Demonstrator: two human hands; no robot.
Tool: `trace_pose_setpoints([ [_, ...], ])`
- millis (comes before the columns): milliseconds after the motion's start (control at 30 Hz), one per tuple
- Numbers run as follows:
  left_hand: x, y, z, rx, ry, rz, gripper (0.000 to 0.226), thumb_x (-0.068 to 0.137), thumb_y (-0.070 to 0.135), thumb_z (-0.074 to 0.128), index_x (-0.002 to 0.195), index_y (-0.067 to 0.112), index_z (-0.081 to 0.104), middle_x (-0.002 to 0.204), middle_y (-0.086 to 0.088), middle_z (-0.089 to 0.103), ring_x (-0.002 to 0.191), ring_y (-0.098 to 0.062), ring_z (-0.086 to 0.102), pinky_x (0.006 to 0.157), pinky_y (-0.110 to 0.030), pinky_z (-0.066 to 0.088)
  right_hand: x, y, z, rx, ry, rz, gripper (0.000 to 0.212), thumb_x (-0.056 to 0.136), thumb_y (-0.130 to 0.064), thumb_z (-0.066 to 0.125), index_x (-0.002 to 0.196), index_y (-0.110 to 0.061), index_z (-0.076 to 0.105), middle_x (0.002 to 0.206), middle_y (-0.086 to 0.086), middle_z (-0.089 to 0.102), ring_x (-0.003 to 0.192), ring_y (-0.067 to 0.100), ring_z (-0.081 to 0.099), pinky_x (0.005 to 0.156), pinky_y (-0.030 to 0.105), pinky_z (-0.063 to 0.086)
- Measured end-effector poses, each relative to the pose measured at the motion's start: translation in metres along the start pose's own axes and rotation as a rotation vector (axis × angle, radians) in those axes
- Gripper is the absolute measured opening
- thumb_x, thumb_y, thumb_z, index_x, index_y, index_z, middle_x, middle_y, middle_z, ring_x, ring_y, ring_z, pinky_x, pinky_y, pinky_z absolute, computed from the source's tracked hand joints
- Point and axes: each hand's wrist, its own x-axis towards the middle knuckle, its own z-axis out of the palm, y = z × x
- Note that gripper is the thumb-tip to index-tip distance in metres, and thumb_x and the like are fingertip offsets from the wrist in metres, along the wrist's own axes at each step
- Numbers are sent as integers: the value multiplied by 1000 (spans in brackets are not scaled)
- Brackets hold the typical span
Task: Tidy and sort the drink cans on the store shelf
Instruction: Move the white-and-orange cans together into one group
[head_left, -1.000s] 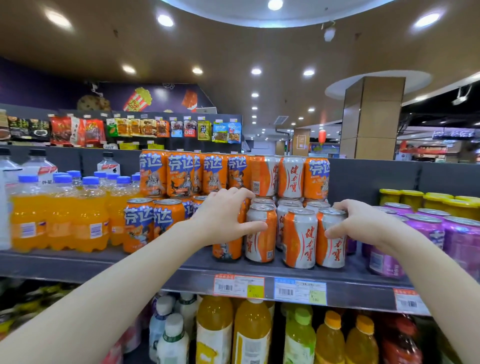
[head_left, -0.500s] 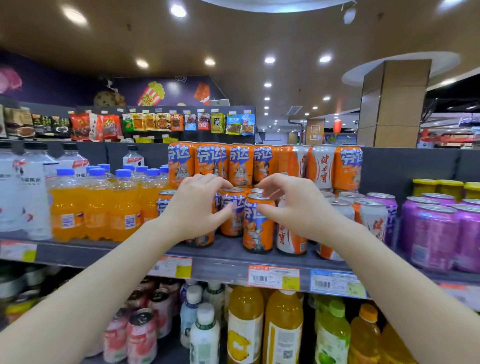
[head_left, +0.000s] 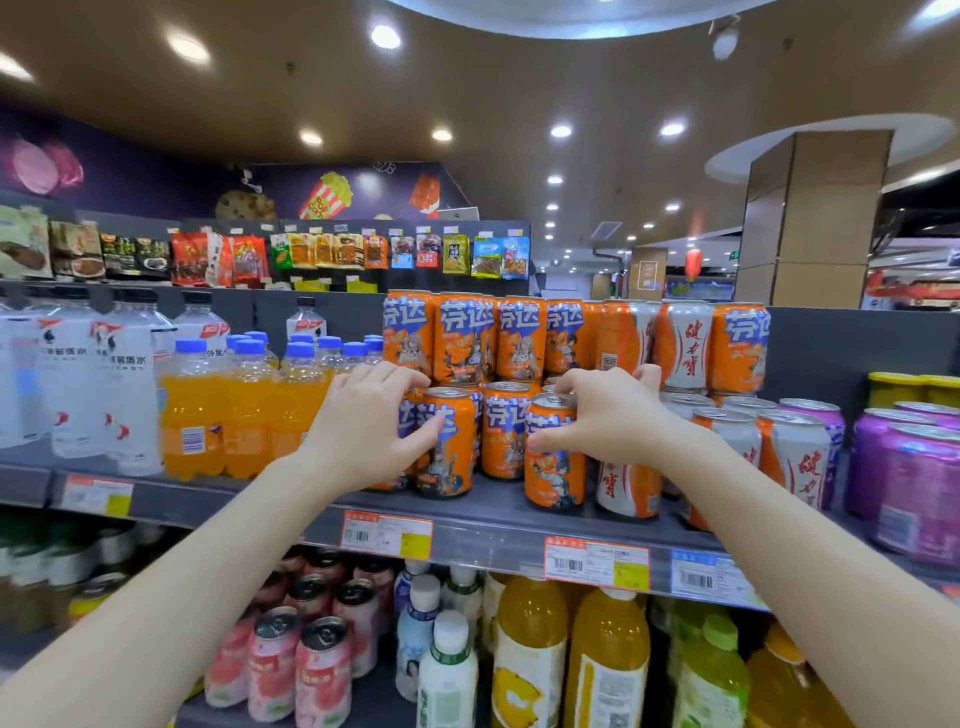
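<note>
Head view. Your left hand (head_left: 363, 426) is clamped on an orange can (head_left: 449, 452) near the front of the shelf (head_left: 493, 519). The fingers curl over its top rim and the thumb lies across the label. Your right hand (head_left: 608, 415) grips a second orange can (head_left: 553, 467) the same way, thumb on the label and fingers over the top.

Both cans are upright with their bases at shelf level; you cannot tell if they rest on it. The hands are apart, and a third orange can (head_left: 506, 436) stands between them, a little further back.

- Behind both hands: an upper row of orange cans (head_left: 467, 338), stacked on the lower ones.
- Just right of your right hand: white-and-orange cans (head_left: 795, 457), upright.
- Further right: purple cans (head_left: 914, 478).
- Left of your left hand: orange soda bottles (head_left: 244, 415), then water bottles (head_left: 104, 384).
- Below your hands: price tags (head_left: 387, 532) on the shelf edge, with juice bottles (head_left: 530, 649) and pink cans (head_left: 322, 660) beneath.
</note>
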Motion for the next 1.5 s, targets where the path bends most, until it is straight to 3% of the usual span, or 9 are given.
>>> trace_pose_setpoints([
  [133, -1, -4, 1, 24, -26, 27, 56, 84, 69, 45, 123, 32, 62, 121, 11, 64, 116, -17, 56, 97, -43, 41, 1, -15, -6, 119, -67, -39, 88, 73, -75, 71, 143, -26, 51, 139, -5, 61, 130, 22, 52, 115, 50, 24],
  [300, -2, -14, -1, -100, -71, 23, 53, 85, 60, 56, 132, 36, 59, 132, 13, 59, 127, -14, 48, 103, -40, 38, 9, -32, 4, 363, -108, -54, 91, 75, -59, 82, 150, -21, 46, 149, 1, 53, 134, 22, 51, 106, 39, 48],
  [500, -20, -14, 15, 3, -1, -72, 58, 89, 46, 66, 145, 43, 49, 139, -5, 49, 132, -29, 38, 103, -47, 35, 9, -39, 26, 556, -28, 31, 83, 80, -48, 83, 148, -21, 45, 143, 2, 57, 115, 14, 58, 82, 25, 50],
  [600, -25, -12, 22, -13, 46, -78, 66, 86, 37, 71, 148, 30, 49, 139, -7, 49, 130, -31, 40, 103, -48, 41, -4, -37, 39, 659, 25, 91, 88, 76, -46, 86, 146, -16, 41, 127, -2, 60, 105, 10, 58, 76, 21, 48],
  [767, -23, 0, 24, -44, 140, -107, 64, 81, 35, 65, 139, 12, 54, 136, -13, 53, 127, -35, 44, 105, -50, 40, -13, -43, 55, 757, 51, 155, 62, 74, -44, 89, 119, -18, 55, 111, -8, 69, 87, 2, 62, 64, 14, 45],
  [900, -22, 38, 20, -56, 249, -5, 60, 78, 38, 61, 131, 10, 60, 137, -15, 52, 132, -38, 43, 105, -53, 34, -20, -45, 58, 835, 125, 170, 63, 77, -38, 88, 128, -17, 56, 119, -3, 68, 96, 5, 61, 67, 11, 41],
  [1067, -16, 85, 21, -211, 242, 101, 55, 81, 40, 57, 129, 13, 61, 135, -9, 56, 130, -33, 47, 109, -45, 32, -34, -39, 52, 803, 138, 171, 56, 87, -31, 79, 134, -15, 54, 124, 0, 68, 97, 6, 58, 68, 12, 44],
  [1267, -6, 132, 33, -423, 248, 151, 44, 84, 33, 59, 122, 12, 62, 125, -7, 59, 120, -29, 55, 102, -47, 42, -68, 2, 16, 846, 363, 165, 34, 90, -13, 69, 124, -16, 66, 109, -4, 73, 93, 7, 69, 83, 26, 59],
  [1500, -9, 192, 63, -464, 248, 204, 42, 82, 29, 61, 119, 10, 65, 122, -8, 60, 115, -31, 56, 99, -44, 43, -116, 70, -1, 825, 757, 254, 19, 90, -5, 66, 101, -21, 67, 90, -11, 71, 84, 3, 69, 75, 15, 55],
])
